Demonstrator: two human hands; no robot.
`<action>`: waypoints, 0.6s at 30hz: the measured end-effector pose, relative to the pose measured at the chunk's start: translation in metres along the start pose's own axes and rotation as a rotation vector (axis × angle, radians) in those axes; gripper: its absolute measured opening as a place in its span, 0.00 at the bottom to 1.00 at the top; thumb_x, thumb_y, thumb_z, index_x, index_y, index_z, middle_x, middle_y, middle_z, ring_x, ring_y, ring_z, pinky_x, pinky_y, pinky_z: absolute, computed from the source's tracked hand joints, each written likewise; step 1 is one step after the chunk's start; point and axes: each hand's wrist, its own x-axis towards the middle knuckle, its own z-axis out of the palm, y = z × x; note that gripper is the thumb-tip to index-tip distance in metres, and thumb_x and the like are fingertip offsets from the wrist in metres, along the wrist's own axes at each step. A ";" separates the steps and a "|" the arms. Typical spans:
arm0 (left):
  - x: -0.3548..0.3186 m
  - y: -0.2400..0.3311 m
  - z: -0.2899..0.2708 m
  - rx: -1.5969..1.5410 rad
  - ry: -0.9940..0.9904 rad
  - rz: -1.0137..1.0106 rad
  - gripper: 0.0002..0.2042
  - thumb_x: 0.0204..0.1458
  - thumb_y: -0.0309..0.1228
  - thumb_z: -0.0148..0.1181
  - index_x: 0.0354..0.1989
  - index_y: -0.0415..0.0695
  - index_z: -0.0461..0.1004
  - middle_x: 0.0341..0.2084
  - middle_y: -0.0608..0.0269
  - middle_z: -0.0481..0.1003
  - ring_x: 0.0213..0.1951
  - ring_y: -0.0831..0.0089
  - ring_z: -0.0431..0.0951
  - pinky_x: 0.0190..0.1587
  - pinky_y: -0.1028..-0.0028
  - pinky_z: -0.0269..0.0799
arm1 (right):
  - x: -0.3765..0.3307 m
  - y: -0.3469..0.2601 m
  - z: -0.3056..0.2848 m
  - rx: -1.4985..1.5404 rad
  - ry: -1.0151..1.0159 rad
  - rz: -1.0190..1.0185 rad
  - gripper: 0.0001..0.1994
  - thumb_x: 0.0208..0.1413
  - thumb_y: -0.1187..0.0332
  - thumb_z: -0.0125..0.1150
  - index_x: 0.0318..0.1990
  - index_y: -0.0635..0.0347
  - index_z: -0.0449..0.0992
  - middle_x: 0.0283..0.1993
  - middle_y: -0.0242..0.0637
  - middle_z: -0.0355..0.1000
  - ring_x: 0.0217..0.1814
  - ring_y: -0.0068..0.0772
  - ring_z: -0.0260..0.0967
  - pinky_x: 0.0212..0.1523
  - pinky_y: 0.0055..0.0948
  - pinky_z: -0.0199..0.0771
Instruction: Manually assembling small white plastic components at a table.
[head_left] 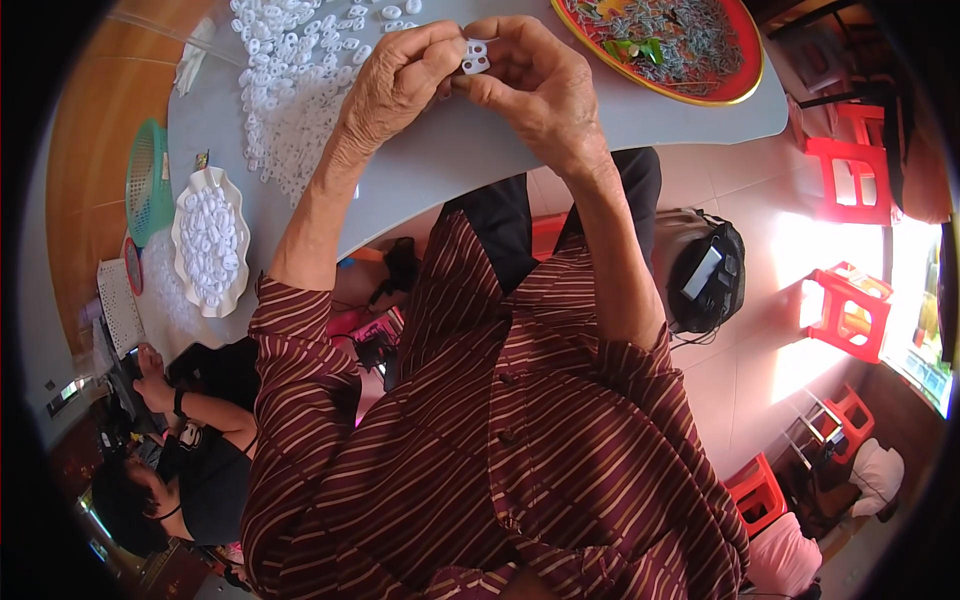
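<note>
Above the table edge, my left hand [408, 78] and my right hand [545, 92] meet around a small white plastic piece with holes [475, 58]. The left fingers are curled and pinched at its left side. Thumb and fingers of my right hand close on its other side, and the fingertips hide part of it. Left of my left hand, a heap of small white plastic oval pieces [285, 95] is spread over the grey table [420, 170]. Just beyond my right hand lies a red oval tray with a gold rim [745, 85], holding many screws and a few green and yellow bits.
A scalloped white dish [181, 240] full of white pieces stands at the table's left edge, near a green basket [150, 185]. A co-worker [215, 455] sits at lower left. Red stools [850, 310] and a black bag [705, 280] are on the right floor.
</note>
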 end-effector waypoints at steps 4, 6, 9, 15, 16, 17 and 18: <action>0.001 -0.005 -0.002 0.011 -0.004 0.021 0.13 0.55 0.36 0.48 0.26 0.38 0.64 0.14 0.65 0.62 0.20 0.79 0.64 0.24 0.76 0.61 | -0.001 0.003 0.002 -0.062 0.025 -0.009 0.16 0.43 0.78 0.65 0.42 0.66 0.70 0.28 0.33 0.73 0.32 0.19 0.72 0.36 0.20 0.74; 0.001 -0.005 -0.002 0.012 0.008 0.017 0.13 0.55 0.36 0.48 0.27 0.38 0.65 0.14 0.64 0.62 0.20 0.79 0.65 0.24 0.76 0.62 | 0.000 0.006 0.002 -0.003 0.051 0.011 0.15 0.43 0.77 0.66 0.40 0.66 0.72 0.28 0.33 0.74 0.32 0.20 0.73 0.36 0.21 0.74; -0.001 -0.009 0.000 0.076 0.056 0.120 0.12 0.55 0.36 0.48 0.29 0.37 0.66 0.15 0.62 0.64 0.20 0.77 0.66 0.24 0.76 0.64 | -0.001 0.002 0.004 -0.041 0.057 0.021 0.13 0.44 0.77 0.65 0.39 0.66 0.72 0.29 0.35 0.75 0.33 0.21 0.74 0.36 0.21 0.74; -0.003 -0.009 0.001 0.195 0.079 0.212 0.08 0.55 0.30 0.48 0.34 0.37 0.68 0.25 0.57 0.71 0.20 0.66 0.67 0.26 0.73 0.66 | -0.001 0.002 0.003 -0.072 0.064 -0.021 0.11 0.45 0.78 0.64 0.38 0.67 0.72 0.29 0.37 0.75 0.33 0.22 0.75 0.35 0.20 0.75; -0.002 -0.013 0.000 0.268 0.084 0.346 0.07 0.55 0.29 0.48 0.34 0.37 0.68 0.27 0.58 0.72 0.20 0.63 0.67 0.26 0.73 0.66 | -0.001 0.001 0.003 -0.071 0.062 -0.021 0.11 0.45 0.78 0.64 0.38 0.67 0.72 0.29 0.37 0.75 0.33 0.22 0.75 0.35 0.20 0.75; -0.001 -0.017 0.001 0.269 0.086 0.346 0.07 0.55 0.29 0.48 0.34 0.37 0.68 0.27 0.58 0.72 0.20 0.63 0.67 0.26 0.73 0.66 | -0.001 0.001 0.003 -0.092 0.061 -0.026 0.11 0.45 0.78 0.64 0.38 0.67 0.72 0.29 0.37 0.75 0.33 0.22 0.75 0.35 0.20 0.75; 0.001 -0.020 0.001 0.294 0.114 0.421 0.07 0.55 0.29 0.48 0.33 0.37 0.68 0.27 0.57 0.71 0.20 0.62 0.67 0.26 0.72 0.66 | -0.001 0.001 0.004 -0.112 0.060 -0.031 0.12 0.45 0.77 0.65 0.38 0.68 0.72 0.30 0.37 0.75 0.33 0.22 0.74 0.36 0.21 0.75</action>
